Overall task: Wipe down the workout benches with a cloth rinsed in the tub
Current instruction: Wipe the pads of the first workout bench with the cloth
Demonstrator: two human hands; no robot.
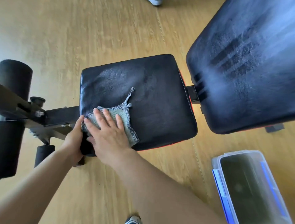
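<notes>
A black padded seat point(153, 99) of a workout bench fills the middle of the head view. On its near left corner lies a pale green cloth point(127, 121) with a checked border. My right hand point(107, 129) presses flat on the cloth with straight, spread fingers. My left hand point(75, 137) grips the seat's left edge beside the cloth, fingers curled under and hidden. The bench's black backrest pad point(249, 64) is tilted at the upper right. A clear plastic tub point(249, 188) with blue clips stands on the floor at the lower right, with dark water in it.
Black foam leg rollers point(14, 80) and the metal frame point(52, 115) stand at the left of the seat. The floor point(79, 36) is light wood. A shoe point(133, 220) shows at the bottom edge, another shoe point(154, 1) at the top edge.
</notes>
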